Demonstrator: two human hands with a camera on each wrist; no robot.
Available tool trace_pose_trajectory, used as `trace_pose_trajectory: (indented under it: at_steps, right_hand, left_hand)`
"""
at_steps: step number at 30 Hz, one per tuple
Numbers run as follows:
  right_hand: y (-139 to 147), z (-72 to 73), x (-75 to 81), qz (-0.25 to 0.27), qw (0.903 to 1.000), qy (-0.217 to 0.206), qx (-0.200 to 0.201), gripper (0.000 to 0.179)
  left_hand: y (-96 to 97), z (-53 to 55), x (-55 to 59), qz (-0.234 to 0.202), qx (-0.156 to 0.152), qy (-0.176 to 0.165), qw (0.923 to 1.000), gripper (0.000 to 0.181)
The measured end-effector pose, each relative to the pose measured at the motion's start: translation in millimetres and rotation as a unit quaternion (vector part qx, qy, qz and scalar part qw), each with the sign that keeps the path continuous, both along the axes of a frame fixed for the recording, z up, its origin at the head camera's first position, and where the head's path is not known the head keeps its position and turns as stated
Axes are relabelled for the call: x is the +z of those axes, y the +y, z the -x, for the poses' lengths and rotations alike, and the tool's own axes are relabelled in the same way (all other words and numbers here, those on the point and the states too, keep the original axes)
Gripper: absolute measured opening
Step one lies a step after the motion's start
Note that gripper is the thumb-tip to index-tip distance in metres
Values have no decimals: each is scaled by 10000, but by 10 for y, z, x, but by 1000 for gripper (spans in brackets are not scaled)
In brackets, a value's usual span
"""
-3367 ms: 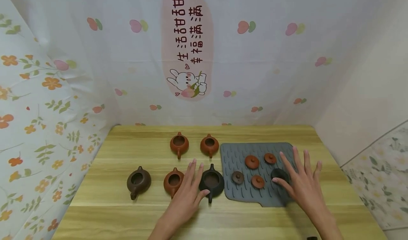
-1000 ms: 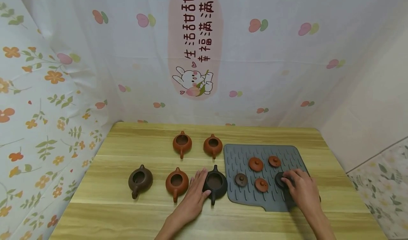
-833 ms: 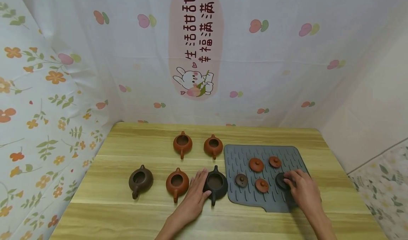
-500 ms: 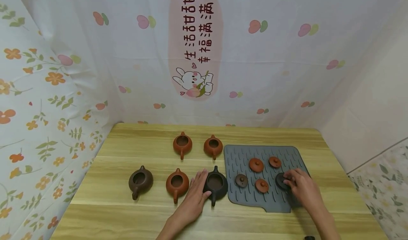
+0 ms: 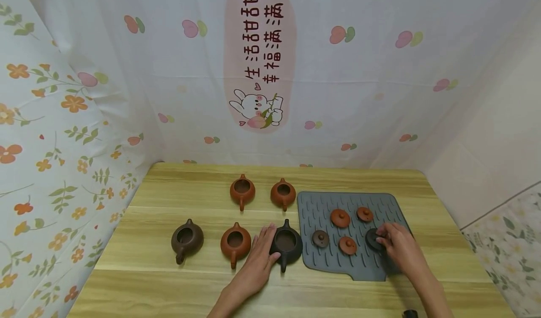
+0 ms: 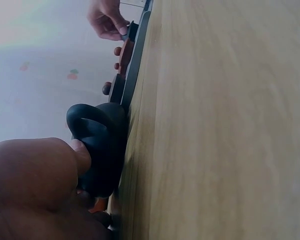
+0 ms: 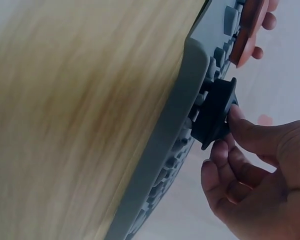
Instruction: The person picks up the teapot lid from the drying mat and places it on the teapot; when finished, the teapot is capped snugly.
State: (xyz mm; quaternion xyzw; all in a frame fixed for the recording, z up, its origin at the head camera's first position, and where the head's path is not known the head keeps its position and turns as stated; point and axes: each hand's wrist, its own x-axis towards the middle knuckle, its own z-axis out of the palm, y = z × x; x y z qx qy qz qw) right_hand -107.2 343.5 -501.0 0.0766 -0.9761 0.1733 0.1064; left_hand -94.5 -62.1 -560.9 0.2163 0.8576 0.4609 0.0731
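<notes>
In the head view my left hand (image 5: 255,261) lies against the left side of a black lidless teapot (image 5: 287,240). Its thumb presses the body beside the handle, as the left wrist view shows, and its fingers run along the wall. My right hand (image 5: 401,247) pinches a black teapot lid (image 5: 373,239) by its top, thumb against fingers; the knob is mostly hidden. Seen from the right wrist, the lid (image 7: 214,114) stands tilted right at the studs of the grey mat (image 7: 167,125). A brown lid (image 5: 320,238) and a reddish lid (image 5: 347,245) lie to its left.
Two more reddish lids, one larger (image 5: 340,218) and one smaller (image 5: 365,214), lie farther back on the mat. Lidless reddish teapots stand front (image 5: 235,245), back left (image 5: 243,191) and back middle (image 5: 283,193); a brown teapot (image 5: 187,240) stands left. A patterned curtain (image 5: 338,97) hangs behind the table.
Both hands were spread above the table at first. The left has come down against the black teapot, and the right has taken hold of the black lid. Over the last second they hardly move.
</notes>
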Motion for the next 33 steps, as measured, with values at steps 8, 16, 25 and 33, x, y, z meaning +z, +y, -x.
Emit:
trace_pose_trajectory:
  at_steps: [8,16,25,33]
  right_hand:
    - [29,34,-56,-84,9990,367,239,24]
    - [12,-25,-67,-370,9930,1063,348,28]
    - [-185,-31,141,-444,9911,1185,403,28]
    - [-318,-44,222,-427,9956,792,261,24]
  left_hand:
    - [1,-1,4,-30,-3,8,10000,71]
    - [3,-15,25,-18,-41,-70,10000,72]
    - [6,-4,30,-2,-27,-11,10000,71]
    - [1,-1,2,19,-17,5,10000,71]
